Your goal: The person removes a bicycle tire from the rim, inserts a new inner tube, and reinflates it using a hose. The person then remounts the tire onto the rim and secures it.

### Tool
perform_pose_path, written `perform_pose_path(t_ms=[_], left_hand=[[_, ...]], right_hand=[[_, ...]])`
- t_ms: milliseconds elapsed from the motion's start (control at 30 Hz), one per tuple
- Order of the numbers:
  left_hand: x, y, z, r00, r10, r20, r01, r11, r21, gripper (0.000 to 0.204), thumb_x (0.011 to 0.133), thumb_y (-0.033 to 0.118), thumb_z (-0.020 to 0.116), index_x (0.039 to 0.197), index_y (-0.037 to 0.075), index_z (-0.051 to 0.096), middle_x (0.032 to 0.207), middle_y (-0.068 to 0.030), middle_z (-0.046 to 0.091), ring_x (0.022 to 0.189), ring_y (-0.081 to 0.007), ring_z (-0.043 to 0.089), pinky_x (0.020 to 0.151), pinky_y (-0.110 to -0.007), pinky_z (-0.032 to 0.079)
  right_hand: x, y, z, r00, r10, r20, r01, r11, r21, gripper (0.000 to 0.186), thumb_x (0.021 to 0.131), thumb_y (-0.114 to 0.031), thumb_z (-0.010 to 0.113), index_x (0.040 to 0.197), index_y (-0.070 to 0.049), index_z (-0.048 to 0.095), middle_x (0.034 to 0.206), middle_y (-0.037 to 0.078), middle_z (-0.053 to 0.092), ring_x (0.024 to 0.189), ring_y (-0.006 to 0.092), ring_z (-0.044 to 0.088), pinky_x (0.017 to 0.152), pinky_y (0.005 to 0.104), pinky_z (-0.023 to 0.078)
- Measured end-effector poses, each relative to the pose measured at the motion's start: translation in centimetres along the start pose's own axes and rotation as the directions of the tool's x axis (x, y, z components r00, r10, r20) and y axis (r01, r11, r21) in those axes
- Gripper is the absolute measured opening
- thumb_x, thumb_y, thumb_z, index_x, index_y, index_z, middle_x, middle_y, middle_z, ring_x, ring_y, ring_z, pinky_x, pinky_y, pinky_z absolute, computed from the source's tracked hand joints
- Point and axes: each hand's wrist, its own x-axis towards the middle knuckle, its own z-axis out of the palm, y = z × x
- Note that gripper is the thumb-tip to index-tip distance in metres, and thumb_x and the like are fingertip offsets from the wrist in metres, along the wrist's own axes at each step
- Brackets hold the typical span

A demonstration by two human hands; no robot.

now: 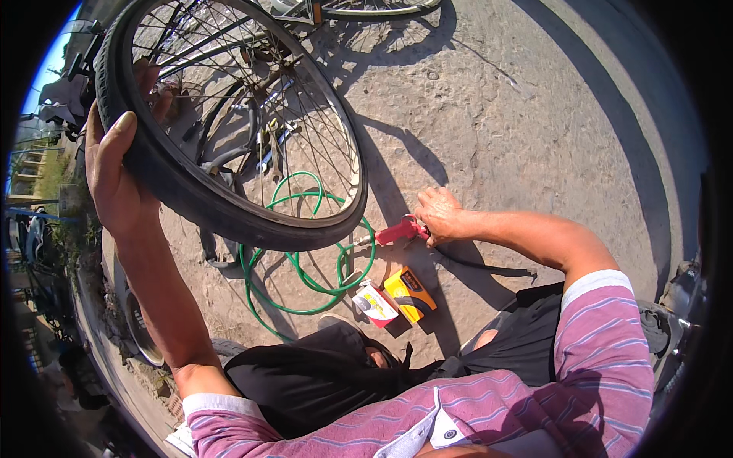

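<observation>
My left hand [118,179] grips the black tire of a bicycle wheel [237,217], thumb on the near side and fingers reaching in past the rim. The wheel is tilted up off the ground, spokes showing. Low over the pavement, my right hand [441,215] is closed on the end of a red air gun [397,231]; its fingers are partly hidden. A green air hose [286,310] runs from the gun's metal fitting and lies in loops below the wheel. Beside it sit a yellow-and-black box [410,295] and a white-and-red box [375,304].
Several wrenches [274,150] lie on the concrete, seen through the spokes. A dark rubber strip [489,267] stretches right from below my right hand. Part of another bicycle wheel [382,11] shows at the far edge. My legs in black cloth [305,374] are close in front.
</observation>
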Motion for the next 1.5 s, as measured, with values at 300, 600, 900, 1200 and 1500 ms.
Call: perform_pose_path(t_ms=[300, 600, 900, 1200, 1500], left_hand=[[-2.9, 0.2, 0.0, 0.993, 0.105, 0.047, -0.108, 0.992, 0.069, 0.067, 0.097, 0.020, 0.054, 0.156, -0.010, 0.043, 0.154, -0.0307, 0.053, 0.149, -0.0435, 0.050, 0.124, -0.060, 0.039], [-2.2, 1.2, 1.3, 0.990, 0.124, 0.062, -0.136, 0.963, 0.232, 0.069, 0.097, 0.028, 0.058, 0.156, -0.007, 0.046, 0.154, -0.0299, 0.055, 0.149, -0.0426, 0.050, 0.126, -0.058, 0.037], [-1.9, 0.1, 5.7, 0.983, 0.153, 0.097, -0.173, 0.954, 0.245, 0.076, 0.095, 0.029, 0.060, 0.158, -0.007, 0.041, 0.158, -0.0316, 0.050, 0.153, -0.0451, 0.044, 0.126, -0.061, 0.035], [-5.1, 1.4, 0.5, 0.998, -0.004, -0.065, 0.004, 1.000, -0.001, 0.083, 0.097, 0.036, 0.047, 0.165, -0.009, 0.030, 0.171, -0.0296, 0.033, 0.162, -0.0420, 0.028, 0.133, -0.057, 0.014], [-17.4, -7.5, -17.5, 0.734, -0.429, -0.527, 0.553, 0.827, 0.097, 0.066, 0.102, 0.026, 0.078, 0.151, 0.004, 0.041, 0.121, -0.0177, 0.075, 0.087, -0.0203, 0.074, 0.068, -0.034, 0.062]], right_hand=[[-4.4, 12.2, -2.2, 0.916, 0.217, 0.337, -0.237, 0.971, 0.019, 0.073, 0.063, -0.065, 0.094, 0.097, -0.002, 0.079, 0.101, 0.020, 0.080, 0.100, 0.0367, 0.078, 0.085, 0.0472, 0.062], [-17.9, 31.1, -2.5, 0.678, 0.732, 0.069, -0.675, 0.582, 0.453, 0.054, 0.066, -0.052, 0.094, 0.079, -0.003, 0.075, 0.072, 0.011, 0.070, 0.066, 0.0241, 0.068, 0.062, 0.0415, 0.050], [-29.4, 37.4, 2.5, 0.244, 0.906, 0.345, 0.016, -0.359, 0.933, 0.044, 0.091, -0.058, 0.080, 0.078, -0.018, 0.067, 0.066, -0.002, 0.066, 0.047, 0.0110, 0.056, 0.042, 0.0276, 0.043], [-26.4, 33.3, 1.2, 0.127, 0.839, 0.529, -0.377, -0.453, 0.808, 0.052, 0.096, -0.068, 0.066, 0.075, -0.021, 0.061, 0.058, -0.004, 0.056, 0.045, 0.0084, 0.051, 0.038, 0.0247, 0.035], [-22.9, 32.1, -0.6, 0.344, 0.853, 0.393, -0.308, -0.293, 0.905, 0.049, 0.095, -0.068, 0.071, 0.077, -0.022, 0.065, 0.060, -0.005, 0.057, 0.047, 0.0084, 0.053, 0.039, 0.0252, 0.034]])
